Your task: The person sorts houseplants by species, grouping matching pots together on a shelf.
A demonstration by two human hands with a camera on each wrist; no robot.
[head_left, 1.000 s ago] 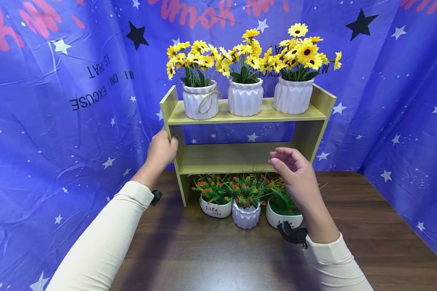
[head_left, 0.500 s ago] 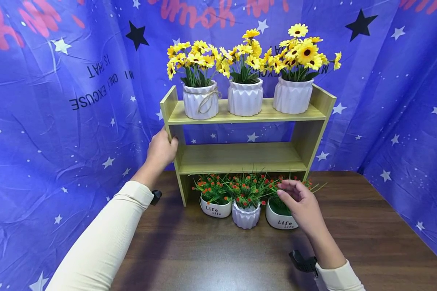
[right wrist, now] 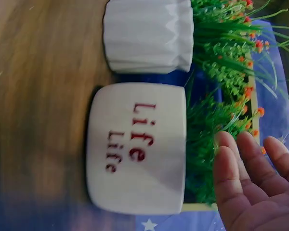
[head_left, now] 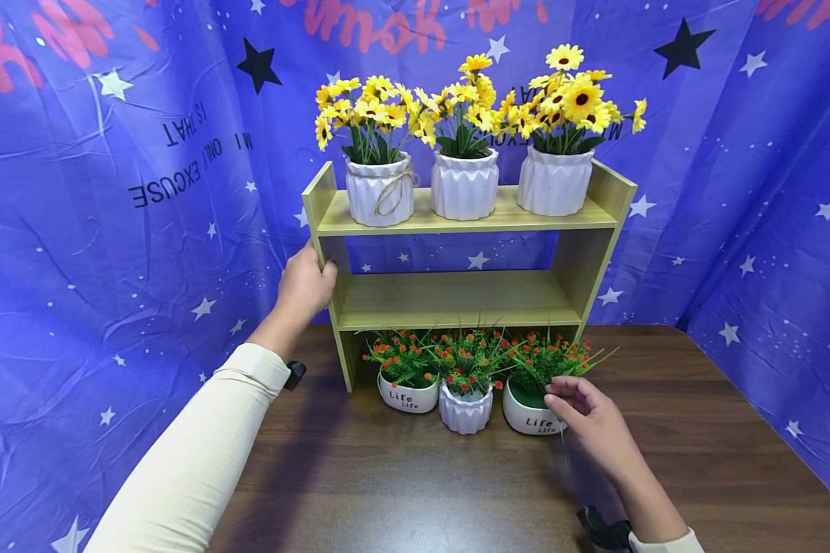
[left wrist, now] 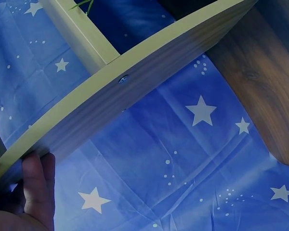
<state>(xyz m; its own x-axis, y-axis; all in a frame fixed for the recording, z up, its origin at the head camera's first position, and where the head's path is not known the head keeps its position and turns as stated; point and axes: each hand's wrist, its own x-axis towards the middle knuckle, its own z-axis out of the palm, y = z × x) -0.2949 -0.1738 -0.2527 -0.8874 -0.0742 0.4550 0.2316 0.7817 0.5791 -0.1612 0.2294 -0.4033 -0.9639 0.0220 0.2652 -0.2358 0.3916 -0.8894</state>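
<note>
Head view bright and mostly sharp, pale glare on the table (head_left: 422, 511) at six o'clock, soft shadow beside the sleeve (head_left: 197, 442) at seven, left wrist view dim, shelf (left wrist: 132, 70) edge bowed, right wrist view hazy, table blurred at nine.

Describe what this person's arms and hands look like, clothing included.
The left sleeve is long and cream, with a wide cuff; the right sleeve, also cream, barely shows. A black left-wrist device and a black right-wrist device are worn. The left hand and right hand wear no gloves.
</note>
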